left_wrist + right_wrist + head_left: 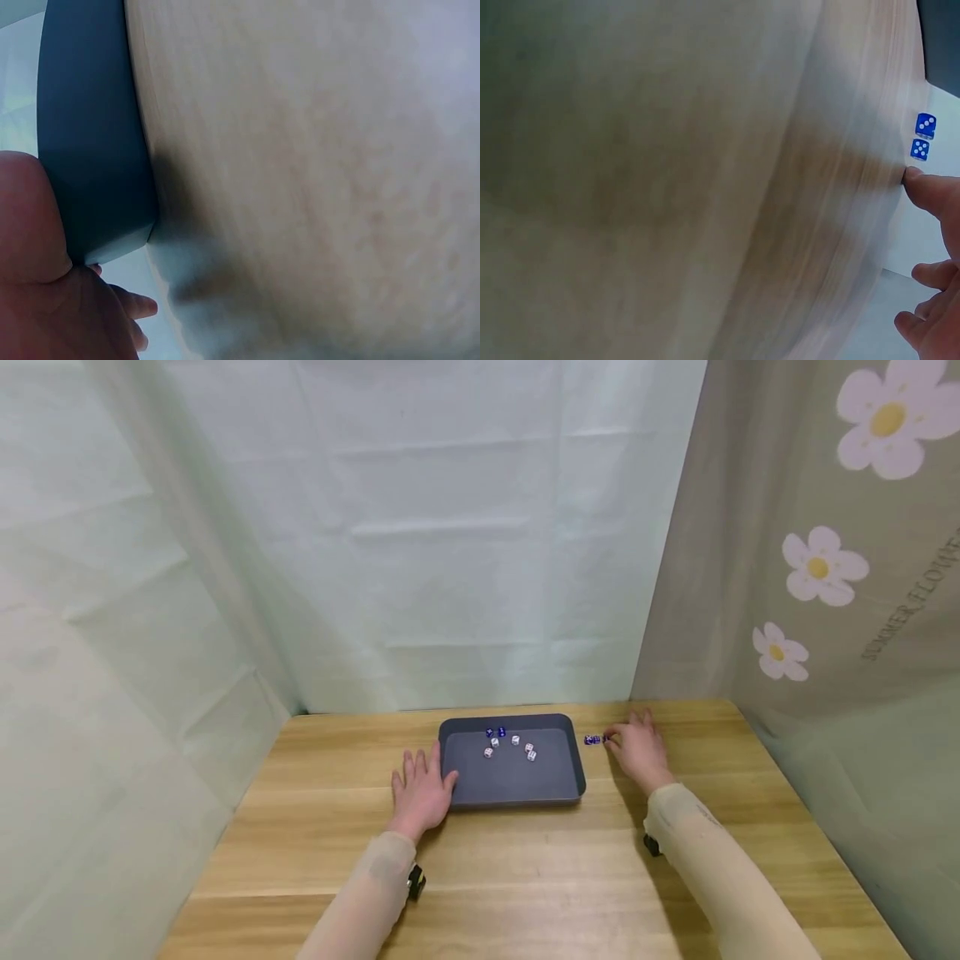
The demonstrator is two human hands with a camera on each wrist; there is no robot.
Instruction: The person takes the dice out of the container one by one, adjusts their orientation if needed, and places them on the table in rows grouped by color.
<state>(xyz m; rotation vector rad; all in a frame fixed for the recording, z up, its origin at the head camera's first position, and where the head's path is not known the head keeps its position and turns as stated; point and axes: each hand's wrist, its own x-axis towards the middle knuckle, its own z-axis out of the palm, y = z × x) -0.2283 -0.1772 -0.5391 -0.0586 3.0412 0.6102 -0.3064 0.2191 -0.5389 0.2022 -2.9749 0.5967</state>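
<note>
Dice, ten visible, on a wooden table and in one shallow grey tray. The tray contains seven: five white dice, loosely scattered, and two blue dice near its far wall. Three more blue ones lie outside, in a row just beyond the tray's right side; in the right wrist view, the one nearest the tray shows three pips. The right hand pinches the third blue die, largely hidden by thumb and finger. The left hand, fingers spread, rests against the tray's left side, thumb over the rim. Three printed flowers mark the fabric at right.
</note>
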